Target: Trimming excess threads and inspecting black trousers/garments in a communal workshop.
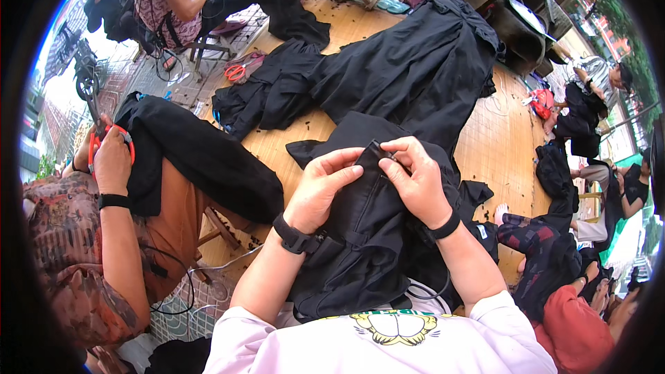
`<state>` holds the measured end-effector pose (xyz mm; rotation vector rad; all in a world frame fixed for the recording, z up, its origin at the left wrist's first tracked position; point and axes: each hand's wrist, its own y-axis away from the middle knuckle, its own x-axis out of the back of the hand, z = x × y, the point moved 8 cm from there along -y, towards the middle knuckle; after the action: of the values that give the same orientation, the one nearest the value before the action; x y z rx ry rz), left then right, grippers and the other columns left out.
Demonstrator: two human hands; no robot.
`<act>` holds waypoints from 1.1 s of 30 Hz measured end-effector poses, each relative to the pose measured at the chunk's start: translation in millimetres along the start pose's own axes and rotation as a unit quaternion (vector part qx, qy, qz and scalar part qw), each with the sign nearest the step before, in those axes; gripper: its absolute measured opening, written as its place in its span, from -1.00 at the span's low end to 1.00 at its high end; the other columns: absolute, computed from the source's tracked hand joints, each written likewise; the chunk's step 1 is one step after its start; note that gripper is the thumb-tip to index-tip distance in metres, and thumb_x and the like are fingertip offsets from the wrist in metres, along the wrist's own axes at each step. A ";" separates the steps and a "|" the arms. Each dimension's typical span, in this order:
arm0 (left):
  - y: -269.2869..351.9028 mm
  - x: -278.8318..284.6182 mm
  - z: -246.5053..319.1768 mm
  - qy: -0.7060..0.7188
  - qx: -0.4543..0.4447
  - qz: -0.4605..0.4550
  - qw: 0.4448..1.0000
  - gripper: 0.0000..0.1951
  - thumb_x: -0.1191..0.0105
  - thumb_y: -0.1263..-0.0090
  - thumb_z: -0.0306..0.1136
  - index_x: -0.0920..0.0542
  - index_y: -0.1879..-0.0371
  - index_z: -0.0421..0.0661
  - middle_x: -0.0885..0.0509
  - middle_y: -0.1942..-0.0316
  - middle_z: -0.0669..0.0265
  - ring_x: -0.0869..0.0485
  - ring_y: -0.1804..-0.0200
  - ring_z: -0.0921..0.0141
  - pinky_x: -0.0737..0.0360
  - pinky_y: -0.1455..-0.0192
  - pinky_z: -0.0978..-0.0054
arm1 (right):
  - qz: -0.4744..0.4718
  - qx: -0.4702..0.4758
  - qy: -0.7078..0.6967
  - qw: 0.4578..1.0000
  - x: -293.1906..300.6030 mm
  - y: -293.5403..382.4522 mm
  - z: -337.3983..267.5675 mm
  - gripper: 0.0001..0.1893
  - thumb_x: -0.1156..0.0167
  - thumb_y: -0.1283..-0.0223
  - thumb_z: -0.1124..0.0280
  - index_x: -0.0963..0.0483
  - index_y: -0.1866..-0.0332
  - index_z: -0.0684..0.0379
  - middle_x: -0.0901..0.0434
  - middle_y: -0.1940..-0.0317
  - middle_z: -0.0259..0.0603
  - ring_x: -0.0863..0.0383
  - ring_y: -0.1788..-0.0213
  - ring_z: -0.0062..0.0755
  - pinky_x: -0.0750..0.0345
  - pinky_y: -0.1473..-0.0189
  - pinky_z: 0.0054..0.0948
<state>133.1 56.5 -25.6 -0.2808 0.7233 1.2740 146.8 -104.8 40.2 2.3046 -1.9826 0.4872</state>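
Across my lap lies a black cloth garment (358,218) with a long stitched seam or placket running up toward my fingers. My left hand (324,187) pinches the left side of the garment's narrow end between thumb and fingers. On the other side of that end, my right hand (415,179) grips the cloth with thumb and forefinger. Something small and dark at the right fingertips is too hidden to name. Both wrists wear black straps.
More black garments (410,57) are heaped on the tan mat (499,140) ahead. At left a co-worker's hand (113,161) holds red-handled scissors (93,148). Other scissors (235,72) with orange handles lie beyond. Several people sit around with black cloth; small dark scraps dot the mat.
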 end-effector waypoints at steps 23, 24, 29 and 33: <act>-0.9 2.3 -0.4 0.017 0.009 0.001 1.000 -0.66 -0.19 -0.43 -0.59 -0.66 -0.18 -0.21 -0.76 -0.05 0.24 -0.73 -0.04 0.44 -0.65 -0.21 0.46 | 0.020 0.072 0.108 0.991 -4.0 3.8 -8.1 -0.76 -0.33 -0.31 0.48 -0.54 -0.04 0.22 -0.69 0.30 -0.18 -0.70 0.35 -0.45 -0.59 0.25 -0.49; -1.0 3.3 -0.5 0.019 0.009 0.002 1.000 -0.66 -0.18 -0.43 -0.59 -0.66 -0.18 -0.20 -0.76 -0.05 0.23 -0.73 -0.04 0.44 -0.65 -0.21 0.45 | -0.008 0.106 0.139 0.985 -8.8 4.1 -13.9 -0.74 -0.34 -0.29 0.49 -0.54 -0.04 0.21 -0.70 0.29 -0.16 -0.72 0.35 -0.40 -0.60 0.25 -0.47; -1.5 4.3 -1.9 0.030 0.014 0.000 0.999 -0.66 -0.18 -0.43 -0.60 -0.65 -0.18 -0.20 -0.75 -0.06 0.22 -0.73 -0.05 0.42 -0.65 -0.22 0.45 | -0.019 0.121 0.188 0.974 -11.6 1.3 -20.0 -0.76 -0.34 -0.28 0.48 -0.55 -0.02 0.21 -0.71 0.27 -0.13 -0.74 0.32 -0.28 -0.62 0.23 -0.43; -1.9 0.9 -1.2 0.034 0.020 -0.006 0.999 -0.66 -0.17 -0.43 -0.61 -0.66 -0.17 -0.20 -0.75 -0.06 0.22 -0.74 -0.05 0.42 -0.65 -0.21 0.44 | 0.028 0.068 0.127 0.989 -4.4 -1.2 -10.0 -0.77 -0.31 -0.33 0.47 -0.52 -0.02 0.24 -0.68 0.36 -0.13 -0.69 0.38 -0.38 -0.58 0.27 -0.44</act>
<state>134.6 55.9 -27.4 -0.2965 0.8031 1.2418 145.4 -97.8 48.6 2.1347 -1.9501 0.8970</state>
